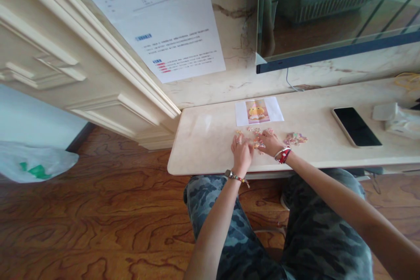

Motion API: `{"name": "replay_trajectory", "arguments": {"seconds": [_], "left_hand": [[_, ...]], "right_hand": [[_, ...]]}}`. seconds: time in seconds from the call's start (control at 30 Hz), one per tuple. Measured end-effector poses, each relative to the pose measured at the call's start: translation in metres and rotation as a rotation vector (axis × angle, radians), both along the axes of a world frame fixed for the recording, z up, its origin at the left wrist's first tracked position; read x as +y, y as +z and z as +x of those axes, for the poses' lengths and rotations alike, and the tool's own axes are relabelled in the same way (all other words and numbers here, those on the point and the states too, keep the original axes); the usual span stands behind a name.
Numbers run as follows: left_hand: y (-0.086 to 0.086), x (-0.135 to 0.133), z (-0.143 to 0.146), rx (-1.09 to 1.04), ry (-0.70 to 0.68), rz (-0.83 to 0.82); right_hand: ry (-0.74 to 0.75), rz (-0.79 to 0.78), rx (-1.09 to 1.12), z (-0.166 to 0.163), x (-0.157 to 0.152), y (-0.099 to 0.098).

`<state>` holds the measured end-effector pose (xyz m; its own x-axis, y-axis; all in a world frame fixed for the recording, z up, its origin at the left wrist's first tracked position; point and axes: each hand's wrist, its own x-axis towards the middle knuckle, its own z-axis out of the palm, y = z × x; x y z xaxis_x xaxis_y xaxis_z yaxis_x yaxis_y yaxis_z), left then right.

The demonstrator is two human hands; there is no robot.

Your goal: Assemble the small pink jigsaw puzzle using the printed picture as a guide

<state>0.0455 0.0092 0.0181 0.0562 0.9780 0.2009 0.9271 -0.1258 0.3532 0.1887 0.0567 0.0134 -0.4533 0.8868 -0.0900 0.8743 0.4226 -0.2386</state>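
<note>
My left hand (pixel 242 152) rests on the pale marble ledge (pixel 203 140), fingers curled down onto small jigsaw pieces (pixel 256 131) lying there. My right hand (pixel 269 142), with a red band at the wrist, lies beside it, fingers bent over the same loose pieces. What either hand grips is too small to make out. A second small heap of puzzle pieces (pixel 295 138) lies just right of my right hand. A printed reference picture (pixel 258 111) of an orange cartoon figure lies flat behind the hands.
A dark phone (pixel 356 126) lies face up on the ledge to the right, with a white tissue pack (pixel 395 118) beyond it. A large paper sheet (pixel 164 17) hangs on the wall. A white plastic bag (pixel 33 162) lies on the wooden floor at left.
</note>
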Motion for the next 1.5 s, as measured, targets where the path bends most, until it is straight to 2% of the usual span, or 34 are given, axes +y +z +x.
{"name": "replay_trajectory", "arguments": {"seconds": [0.23,0.43,0.63,0.87,1.03,1.17,1.3,1.4,1.5], "left_hand": [[0.005,0.002,-0.006,0.015,-0.025,-0.019],[0.001,-0.005,-0.002,0.075,-0.025,-0.029],[-0.001,0.000,-0.002,0.069,-0.019,-0.059],[0.019,0.002,-0.008,0.083,-0.059,-0.050],[0.029,0.002,-0.015,0.123,-0.101,-0.039],[0.030,0.001,-0.021,0.137,-0.051,-0.049],[0.028,-0.002,-0.027,0.086,0.012,-0.059],[0.023,-0.006,-0.029,0.050,0.019,-0.038],[0.019,-0.009,-0.027,0.025,-0.004,-0.011]], "right_hand": [[-0.026,-0.032,-0.025,-0.004,0.000,0.004],[-0.077,-0.018,-0.047,-0.007,-0.002,0.000],[-0.030,0.016,-0.113,-0.012,0.001,0.003],[0.093,0.183,-0.220,-0.006,0.001,0.022],[0.154,0.182,-0.248,0.008,-0.001,0.034],[0.030,0.140,-0.189,0.034,0.000,0.033],[-0.148,0.126,-0.129,0.074,0.004,0.022],[-0.234,0.133,-0.133,0.100,0.008,0.014],[-0.308,0.134,-0.119,0.115,0.010,0.014]]}}
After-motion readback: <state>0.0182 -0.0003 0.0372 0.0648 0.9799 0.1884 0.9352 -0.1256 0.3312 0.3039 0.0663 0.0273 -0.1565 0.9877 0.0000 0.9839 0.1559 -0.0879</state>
